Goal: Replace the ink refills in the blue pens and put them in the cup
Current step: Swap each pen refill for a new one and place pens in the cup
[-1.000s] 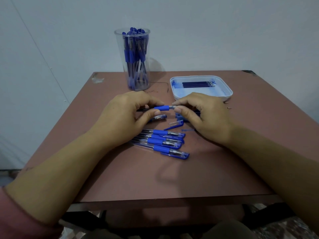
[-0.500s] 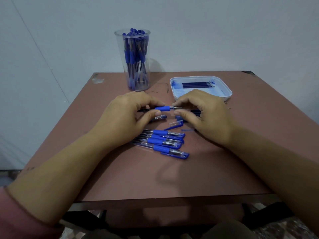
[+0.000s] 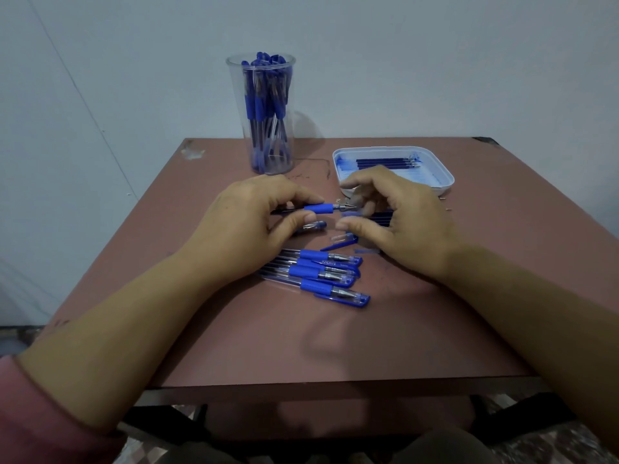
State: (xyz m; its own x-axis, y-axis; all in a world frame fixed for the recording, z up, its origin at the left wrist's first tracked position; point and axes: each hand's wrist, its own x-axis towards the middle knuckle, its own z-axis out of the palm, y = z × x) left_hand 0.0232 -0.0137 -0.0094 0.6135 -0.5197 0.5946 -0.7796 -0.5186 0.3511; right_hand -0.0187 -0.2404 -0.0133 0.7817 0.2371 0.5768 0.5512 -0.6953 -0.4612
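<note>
Evidently mid-reassembly: the left hand (image 3: 254, 226) pinches the uncapped blue pen (image 3: 318, 208) by its grip, while the right hand (image 3: 398, 222) hovers loosely curled, empty, beside the tip. Next, probably, fetching the loose cap (image 3: 338, 244).

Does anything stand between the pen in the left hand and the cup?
Nothing visible does. Only bare brown table lies between the blue-sleeved plastic pen in the left hand and the tall clear plastic cup, already crowded with pens.
</note>
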